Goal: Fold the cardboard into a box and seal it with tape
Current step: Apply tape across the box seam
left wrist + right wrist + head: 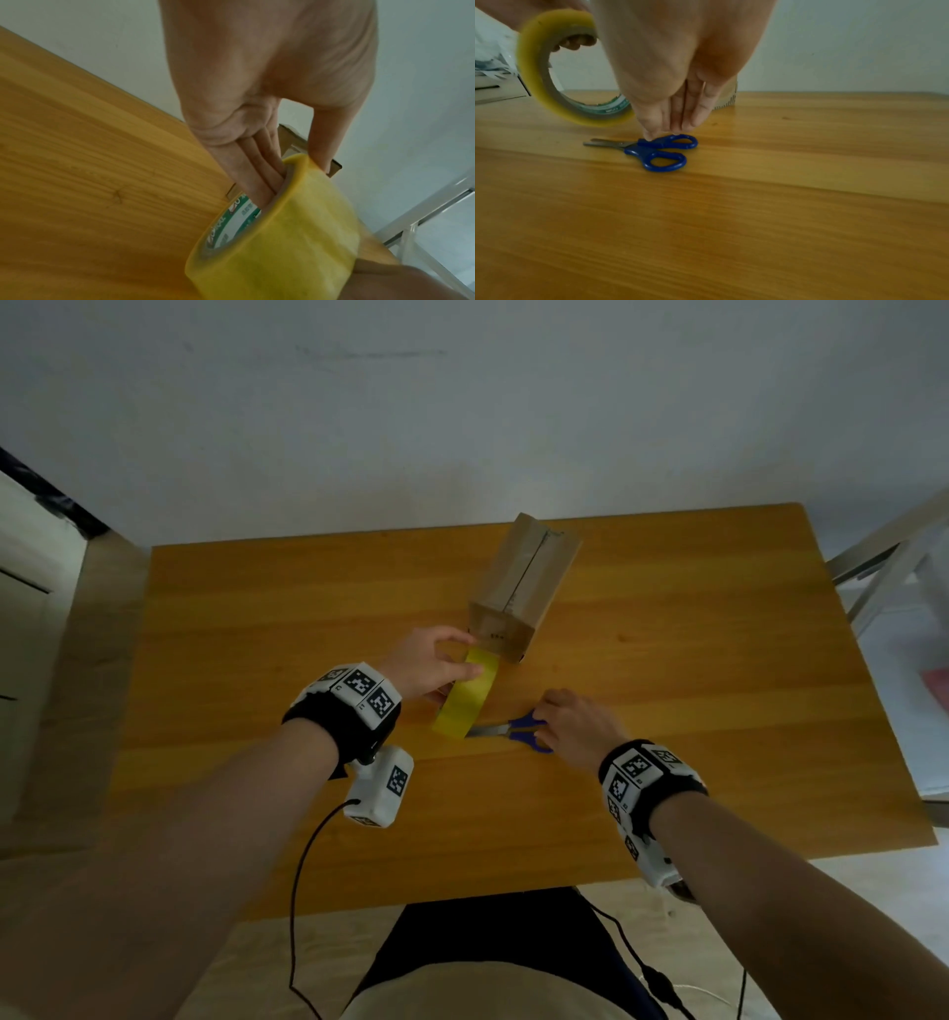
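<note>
A folded brown cardboard box (518,588) lies on the wooden table (719,711), its top seam pointing away from me. Just in front of it my left hand (464,654) holds a yellow tape roll (467,698) above the table. In the left wrist view the fingers (259,172) reach into the roll's (282,243) core and the thumb presses its outside. Blue-handled scissors (518,729) lie flat on the table, blades pointing left. My right hand (547,716) touches their upper handle (670,142) with straight fingertips (654,130); the scissors rest on the wood.
A white cabinet (25,608) stands left of the table and a metal frame (883,567) at the right. A wall runs behind the far edge. Cables hang from both wrist cameras near my lap. Bare wood spreads on both sides.
</note>
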{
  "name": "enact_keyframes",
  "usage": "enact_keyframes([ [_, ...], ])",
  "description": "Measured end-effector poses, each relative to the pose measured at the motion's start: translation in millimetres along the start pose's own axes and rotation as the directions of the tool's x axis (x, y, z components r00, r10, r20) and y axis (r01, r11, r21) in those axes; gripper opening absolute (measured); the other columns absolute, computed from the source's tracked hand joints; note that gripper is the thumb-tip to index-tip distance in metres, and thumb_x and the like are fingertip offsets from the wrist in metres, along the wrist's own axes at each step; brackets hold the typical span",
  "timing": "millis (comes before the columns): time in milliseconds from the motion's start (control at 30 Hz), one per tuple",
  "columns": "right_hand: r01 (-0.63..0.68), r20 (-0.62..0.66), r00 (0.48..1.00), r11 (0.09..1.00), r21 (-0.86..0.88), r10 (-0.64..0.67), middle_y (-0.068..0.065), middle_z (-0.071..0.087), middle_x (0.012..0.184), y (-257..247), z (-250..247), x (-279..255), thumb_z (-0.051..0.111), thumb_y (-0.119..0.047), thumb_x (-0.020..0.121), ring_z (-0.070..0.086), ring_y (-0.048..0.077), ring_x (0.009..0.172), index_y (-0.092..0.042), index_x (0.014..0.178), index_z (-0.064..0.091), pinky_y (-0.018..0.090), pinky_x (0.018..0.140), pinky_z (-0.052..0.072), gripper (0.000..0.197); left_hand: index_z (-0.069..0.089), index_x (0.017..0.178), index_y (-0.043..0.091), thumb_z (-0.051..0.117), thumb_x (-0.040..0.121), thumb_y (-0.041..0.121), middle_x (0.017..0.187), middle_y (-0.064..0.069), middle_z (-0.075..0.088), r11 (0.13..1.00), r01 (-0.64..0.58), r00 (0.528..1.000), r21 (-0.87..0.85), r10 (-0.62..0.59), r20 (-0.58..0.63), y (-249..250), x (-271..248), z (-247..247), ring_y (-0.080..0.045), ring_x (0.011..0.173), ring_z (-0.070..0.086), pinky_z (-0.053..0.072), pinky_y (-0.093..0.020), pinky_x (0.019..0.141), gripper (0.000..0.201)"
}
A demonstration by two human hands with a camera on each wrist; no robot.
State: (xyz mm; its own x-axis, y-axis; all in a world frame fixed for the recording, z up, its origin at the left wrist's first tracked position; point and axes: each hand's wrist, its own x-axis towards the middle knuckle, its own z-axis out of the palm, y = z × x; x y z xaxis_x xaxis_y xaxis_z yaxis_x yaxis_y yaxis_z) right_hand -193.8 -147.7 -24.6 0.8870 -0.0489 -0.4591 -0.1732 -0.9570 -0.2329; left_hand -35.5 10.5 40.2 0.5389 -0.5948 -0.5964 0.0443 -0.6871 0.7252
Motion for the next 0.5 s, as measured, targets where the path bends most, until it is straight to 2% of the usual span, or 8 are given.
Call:
enact_keyframes([
  [100,0.010,0.021,1.000,0.999,-0.035,-0.009,0.005,0.048,0.130,1.5,4.2,-0.7,0.046,-0.022,0.096,0.047,0.022,0.116,-0.011,0.127,0.052,0.032,0.091,0.045,0.033,0.056,0.121,0.021,0.070,0.081,0.020,0.099,-0.014,0.069,1.000,-0.005,1.000,0.000,0.005,0.015,0.1,0.3,-2.0,-0.027,0.081,0.067,0.057,-0.047,0.077,0.042],
  [167,0.016,0.017,1.000,0.998,-0.069,-0.015,0.005,0.049,0.130,1.7,6.3,-0.4,0.048,-0.021,0.095,0.047,0.022,0.115,-0.011,0.126,0.052,0.032,0.091,0.045,0.033,0.056,0.122,0.020,0.069,0.082,0.018,0.098,-0.014,0.069,1.000,-0.007,1.000,-0.006,0.007,0.015,0.2,0.1,-2.7,-0.022,0.073,0.065,0.057,-0.048,0.076,0.042],
  [333,-0.003,0.021,1.000,0.986,-0.165,0.006,0.008,0.051,0.125,0.5,10.5,3.5,0.049,-0.017,0.096,0.050,0.023,0.109,-0.009,0.119,0.054,0.033,0.088,0.048,0.026,0.056,0.121,0.020,0.069,0.082,0.017,0.096,-0.012,0.068,1.000,-0.012,1.000,-0.007,0.012,0.016,-0.8,-1.3,-4.6,-0.017,0.069,0.064,0.058,-0.047,0.074,0.041],
  [500,-0.062,0.085,0.994,0.987,-0.148,0.075,0.008,0.051,0.123,5.8,1.3,0.9,0.043,-0.015,0.098,0.054,0.023,0.105,-0.008,0.120,0.051,0.033,0.080,0.050,0.024,0.056,0.121,0.022,0.070,0.081,0.018,0.092,-0.009,0.069,1.000,0.003,1.000,-0.006,-0.002,0.028,-4.0,0.0,-7.2,-0.015,0.068,0.064,0.059,-0.037,0.066,0.042],
])
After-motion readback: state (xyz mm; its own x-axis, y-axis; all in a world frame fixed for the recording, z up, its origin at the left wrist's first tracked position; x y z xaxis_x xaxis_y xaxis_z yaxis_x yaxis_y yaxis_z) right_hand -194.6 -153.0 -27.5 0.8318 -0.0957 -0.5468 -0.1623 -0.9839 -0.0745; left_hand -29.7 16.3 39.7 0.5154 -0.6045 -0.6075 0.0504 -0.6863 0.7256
